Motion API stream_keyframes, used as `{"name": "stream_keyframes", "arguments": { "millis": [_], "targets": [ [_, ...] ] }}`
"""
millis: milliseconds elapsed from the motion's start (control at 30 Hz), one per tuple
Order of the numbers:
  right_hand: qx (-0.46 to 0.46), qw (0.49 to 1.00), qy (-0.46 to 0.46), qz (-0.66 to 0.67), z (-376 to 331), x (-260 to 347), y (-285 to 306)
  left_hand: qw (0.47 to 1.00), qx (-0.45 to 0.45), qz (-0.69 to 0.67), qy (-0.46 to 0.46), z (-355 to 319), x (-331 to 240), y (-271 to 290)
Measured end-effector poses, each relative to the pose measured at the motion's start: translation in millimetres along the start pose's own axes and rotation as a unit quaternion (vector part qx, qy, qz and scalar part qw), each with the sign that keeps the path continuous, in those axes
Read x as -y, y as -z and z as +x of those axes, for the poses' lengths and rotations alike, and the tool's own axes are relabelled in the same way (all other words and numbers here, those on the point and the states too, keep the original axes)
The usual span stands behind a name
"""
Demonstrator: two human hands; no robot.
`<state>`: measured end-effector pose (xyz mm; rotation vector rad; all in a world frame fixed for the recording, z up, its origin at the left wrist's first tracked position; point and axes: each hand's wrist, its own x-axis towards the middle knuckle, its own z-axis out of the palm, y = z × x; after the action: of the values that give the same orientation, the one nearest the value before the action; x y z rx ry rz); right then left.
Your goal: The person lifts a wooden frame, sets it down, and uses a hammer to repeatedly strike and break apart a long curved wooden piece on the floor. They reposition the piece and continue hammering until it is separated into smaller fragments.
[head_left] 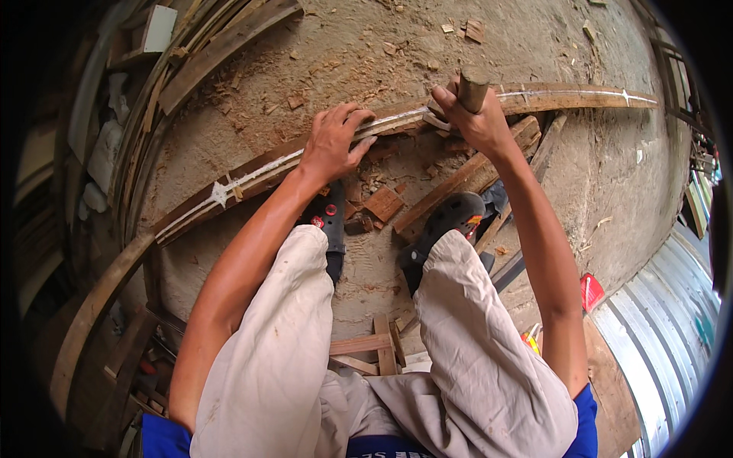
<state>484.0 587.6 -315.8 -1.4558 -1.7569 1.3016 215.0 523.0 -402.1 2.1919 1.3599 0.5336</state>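
Note:
A long wooden beam, with a white stripe and star-like white marks along it, runs across in front of me from lower left to upper right. My left hand grips it left of the middle, fingers over the far edge and thumb on the near side. Farther right, my right hand is closed around a tool with a thick, round wooden handle, whose end points up toward me. The tool's working end is mostly hidden by the hand, close to the beam's upper face.
Wood chips and offcuts lie between my shoes. Planks slant beneath the beam on the right. Lumber is stacked at the left. At the right are a red container and corrugated metal sheeting.

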Motion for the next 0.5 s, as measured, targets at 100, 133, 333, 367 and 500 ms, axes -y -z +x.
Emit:
{"name": "stream_keyframes", "arguments": {
  "millis": [100, 133, 333, 367, 500],
  "targets": [
    [0.017, 0.995, -0.099, -0.003, -5.4, -13.8, -0.5, 1.0, 0.003, 0.009, 0.004, -2.6, 0.8, -3.0],
    [0.007, 0.997, -0.071, 0.013, -5.9, -16.4, -0.5, 1.0, 0.008, 0.016, 0.007, -3.0, 1.0, -4.0],
    [0.037, 0.995, -0.064, -0.072, -1.1, -10.2, -4.4, 1.0, -0.007, 0.006, -0.009, -2.4, 2.7, -6.0],
    [0.05, 0.992, -0.051, -0.101, 0.8, -7.4, -6.0, 1.0, -0.005, 0.007, -0.007, -2.7, 2.4, -6.2],
    [0.103, 0.973, -0.005, -0.204, 8.3, 0.7, -17.0, 1.0, -0.005, 0.011, -0.004, -3.2, 2.2, -7.8]
  ]
}}
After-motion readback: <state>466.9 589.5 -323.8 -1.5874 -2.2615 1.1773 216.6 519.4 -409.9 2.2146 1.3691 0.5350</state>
